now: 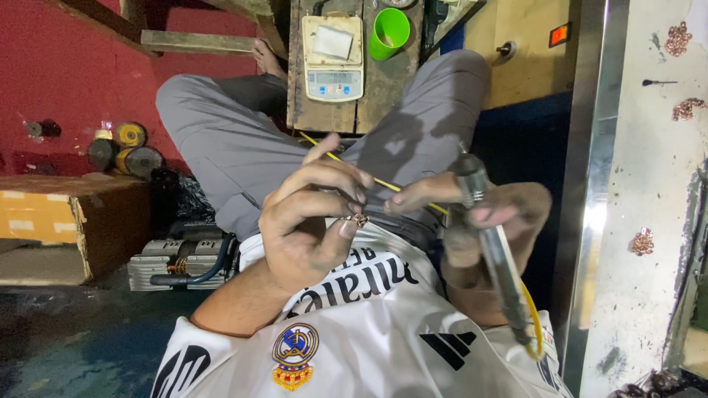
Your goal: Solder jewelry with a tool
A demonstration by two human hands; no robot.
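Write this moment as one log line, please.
left hand: pinches small copper ornament | right hand: grips metal handpiece tool | thin yellow hose

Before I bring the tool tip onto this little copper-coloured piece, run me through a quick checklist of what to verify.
1. Piece gripped: ok. The left hand pinches the small copper-coloured piece at its fingertips.
2. Tool held: ok. The right hand wraps the grey metal handpiece.
3. Tip aimed at the piece: cannot tell; the tip is hidden.
4. Yellow hose free: cannot tell; it runs behind the hands.
5. Scale and green cup out of the way: ok, they sit beyond the knees.
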